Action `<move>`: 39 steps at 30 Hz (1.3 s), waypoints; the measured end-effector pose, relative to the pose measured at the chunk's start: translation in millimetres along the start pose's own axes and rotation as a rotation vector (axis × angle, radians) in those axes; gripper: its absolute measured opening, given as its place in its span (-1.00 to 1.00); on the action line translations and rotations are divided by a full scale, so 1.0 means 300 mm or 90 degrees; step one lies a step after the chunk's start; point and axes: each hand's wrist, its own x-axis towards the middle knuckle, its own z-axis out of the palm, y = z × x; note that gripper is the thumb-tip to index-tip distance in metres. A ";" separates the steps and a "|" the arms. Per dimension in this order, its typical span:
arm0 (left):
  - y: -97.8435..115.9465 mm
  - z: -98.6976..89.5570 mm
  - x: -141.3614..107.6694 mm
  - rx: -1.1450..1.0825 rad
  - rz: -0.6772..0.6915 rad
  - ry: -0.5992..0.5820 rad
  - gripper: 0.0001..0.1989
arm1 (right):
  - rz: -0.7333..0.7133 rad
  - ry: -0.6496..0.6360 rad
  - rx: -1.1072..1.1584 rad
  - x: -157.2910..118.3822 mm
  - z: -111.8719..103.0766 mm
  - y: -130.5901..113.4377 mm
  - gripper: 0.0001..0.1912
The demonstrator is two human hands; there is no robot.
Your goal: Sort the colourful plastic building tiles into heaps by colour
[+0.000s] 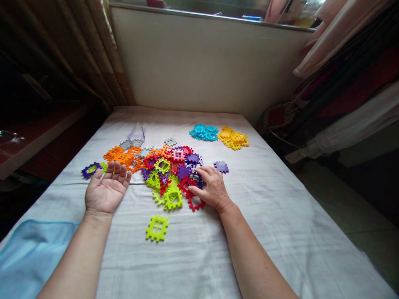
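Note:
My left hand (107,189) rests palm up with its fingers stretched and nothing on it, just in front of a heap of orange interlocking plastic tiles (120,154). A purple tile (91,169) lies to its left. My right hand (210,187) is palm down at the right side of a mixed heap of tiles, thumb and fingers apart over a red tile (196,202) and dark purple ones. Whether its fingertips touch them I cannot tell. Lime green tiles (173,198) lie at the heap's front, and one square lime tile (156,228) lies alone between my forearms.
Blue tiles (204,132) and yellow tiles (233,138) form two piles at the far right. A lone lilac tile (221,167) lies beyond my right hand. Grey tiles (132,143) sit behind the orange ones. A light blue cloth (34,253) covers the near left corner of the sheet.

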 end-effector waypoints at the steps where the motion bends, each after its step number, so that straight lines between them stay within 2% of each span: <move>1: -0.001 -0.001 0.001 0.001 0.002 -0.004 -0.71 | -0.004 -0.004 0.000 -0.001 0.001 0.002 -0.41; 5: -0.001 0.001 0.000 -0.020 -0.005 0.004 -0.71 | -0.005 0.005 0.013 0.001 0.005 0.025 -0.38; 10: 0.002 0.002 -0.003 -0.027 -0.005 0.003 -0.70 | 0.063 0.055 0.023 0.007 0.003 0.060 -0.77; 13: 0.002 0.000 -0.001 -0.021 -0.005 0.001 -0.70 | 0.067 0.053 0.049 0.007 0.004 0.057 -0.85; 20: 0.004 0.019 -0.019 -0.036 -0.016 0.004 -0.68 | 0.114 0.086 0.202 0.034 -0.016 0.015 -0.93; 24: 0.007 0.022 -0.024 -0.052 -0.019 0.002 -0.69 | 0.200 0.023 0.341 0.043 -0.030 0.009 -0.83; 26: 0.008 0.020 -0.021 -0.061 -0.021 0.000 -0.69 | 0.228 0.022 0.376 0.045 -0.040 0.022 -0.78; 28: 0.008 0.016 -0.017 -0.070 -0.025 -0.001 -0.68 | 0.246 0.088 0.382 0.048 -0.054 0.048 -0.75; 32: 0.010 0.011 -0.011 -0.088 -0.032 -0.005 -0.65 | 0.310 0.333 0.272 0.042 -0.087 0.132 -0.71; 34: 0.011 0.011 -0.010 -0.094 -0.033 -0.008 -0.65 | 0.329 0.421 0.200 0.031 -0.095 0.179 -0.74; 36: 0.011 0.014 -0.011 -0.098 -0.033 -0.010 -0.65 | 0.338 0.445 0.157 0.020 -0.094 0.220 -0.78; 39: 0.009 0.018 -0.013 -0.100 -0.033 -0.007 -0.65 | 0.336 0.414 0.129 0.007 -0.077 0.254 -0.84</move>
